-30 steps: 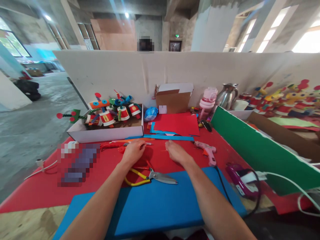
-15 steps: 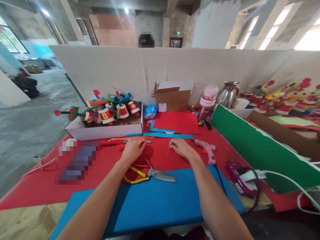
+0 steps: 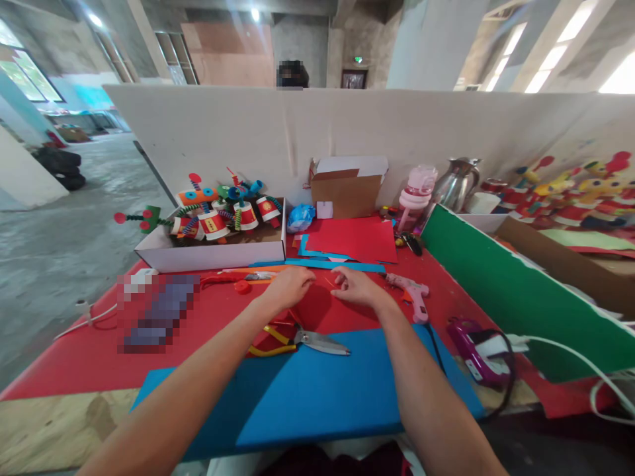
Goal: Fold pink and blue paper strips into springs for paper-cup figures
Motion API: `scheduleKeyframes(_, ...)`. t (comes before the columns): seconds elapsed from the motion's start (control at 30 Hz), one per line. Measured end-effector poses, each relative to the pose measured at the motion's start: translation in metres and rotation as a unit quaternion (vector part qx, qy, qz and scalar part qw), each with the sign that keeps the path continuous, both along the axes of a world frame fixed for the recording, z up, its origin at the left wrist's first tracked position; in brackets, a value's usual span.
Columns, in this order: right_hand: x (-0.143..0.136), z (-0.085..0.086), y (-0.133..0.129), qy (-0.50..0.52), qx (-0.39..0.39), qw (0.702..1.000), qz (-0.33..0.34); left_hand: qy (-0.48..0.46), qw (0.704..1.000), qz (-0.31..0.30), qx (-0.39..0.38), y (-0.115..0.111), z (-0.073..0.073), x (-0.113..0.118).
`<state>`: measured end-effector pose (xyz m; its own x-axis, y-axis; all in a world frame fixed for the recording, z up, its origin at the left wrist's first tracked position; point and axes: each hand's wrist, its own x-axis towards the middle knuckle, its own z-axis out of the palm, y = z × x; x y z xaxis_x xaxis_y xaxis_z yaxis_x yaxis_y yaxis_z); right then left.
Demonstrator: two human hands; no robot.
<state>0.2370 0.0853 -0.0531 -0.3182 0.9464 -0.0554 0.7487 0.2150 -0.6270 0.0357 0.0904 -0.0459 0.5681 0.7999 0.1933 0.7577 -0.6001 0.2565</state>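
Observation:
Over the red table covering, my left hand has its fingers curled together, and what they hold is too small to make out. My right hand is a short way to the right, fingers bent round a thin orange strip near the fingertips. Yellow-handled shears lie below the hands, across the edge of a blue sheet. To the right of my right hand rests a pink glue gun. A blue strip lies just beyond both hands.
A white box of paper-cup figures stands at the back left. Red sheets, a pink bottle and a steel jug are at the back. A green-sided box and a purple device sit right.
My left hand has moved right, nearer my right hand. The thin orange strip, which hung down from my right fingertips, now slants between the hands. The view has shifted slightly.

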Motion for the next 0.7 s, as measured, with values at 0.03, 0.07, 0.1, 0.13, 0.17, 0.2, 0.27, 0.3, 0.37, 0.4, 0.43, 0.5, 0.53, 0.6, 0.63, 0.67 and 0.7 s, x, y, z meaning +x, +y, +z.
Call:
scheduleKeyframes(0.03,0.004,0.002,0.000,0.014,-0.003,1.000,-0.006,0.006,1.000,-0.008,-0.010,0.004,0.000,0.005)
scheduleKeyframes(0.07,0.008,0.003,0.001,0.019,0.005,1.000,-0.016,0.013,1.000,-0.015,-0.018,0.007,0.000,0.009)
scheduleKeyframes(0.1,0.010,0.005,0.002,0.015,0.024,0.999,-0.034,0.022,0.999,-0.024,-0.021,0.010,0.000,0.014)
scheduleKeyframes(0.13,0.012,0.006,0.003,0.004,0.054,0.997,-0.060,0.033,0.999,-0.035,-0.019,0.011,0.000,0.019)
scheduleKeyframes(0.17,0.013,0.007,0.004,-0.010,0.086,0.992,-0.094,0.045,0.998,-0.048,-0.014,0.013,-0.001,0.024)
scheduleKeyframes(0.2,0.013,0.008,0.005,-0.028,0.117,0.984,-0.131,0.056,0.996,-0.063,-0.007,0.013,-0.001,0.029)
scheduleKeyframes(0.27,0.011,0.009,0.005,-0.060,0.160,0.967,-0.191,0.078,0.992,-0.098,0.009,0.013,-0.001,0.039)
scheduleKeyframes(0.3,0.010,0.009,0.004,-0.071,0.172,0.960,-0.207,0.086,0.989,-0.117,0.019,0.013,-0.001,0.043)
scheduleKeyframes(0.37,0.007,0.009,0.002,-0.085,0.186,0.954,-0.219,0.104,0.981,-0.156,0.042,0.013,0.000,0.051)
scheduleKeyframes(0.4,0.006,0.010,0.001,-0.090,0.190,0.952,-0.221,0.115,0.977,-0.174,0.053,0.014,0.001,0.053)
scheduleKeyframes(0.43,0.005,0.010,0.000,-0.093,0.191,0.951,-0.222,0.130,0.971,-0.190,0.061,0.014,0.001,0.056)
scheduleKeyframes(0.5,0.005,0.011,0.000,-0.098,0.189,0.951,-0.224,0.169,0.962,-0.206,0.065,0.016,0.001,0.059)
scheduleKeyframes(0.53,0.004,0.011,0.000,-0.100,0.186,0.951,-0.225,0.188,0.958,-0.205,0.065,0.017,0.000,0.060)
scheduleKeyframes(0.6,0.004,0.012,0.000,-0.101,0.182,0.952,-0.225,0.212,0.955,-0.195,0.068,0.018,-0.002,0.061)
scheduleKeyframes(0.63,0.004,0.012,0.000,-0.101,0.181,0.952,-0.225,0.215,0.955,-0.191,0.073,0.018,-0.003,0.062)
scheduleKeyframes(0.67,0.003,0.011,0.000,-0.101,0.182,0.952,-0.223,0.211,0.956,-0.187,0.078,0.019,-0.004,0.063)
scheduleKeyframes(0.7,0.003,0.011,0.000,-0.100,0.185,0.953,-0.219,0.206,0.958,-0.182,0.081,0.019,-0.004,0.063)
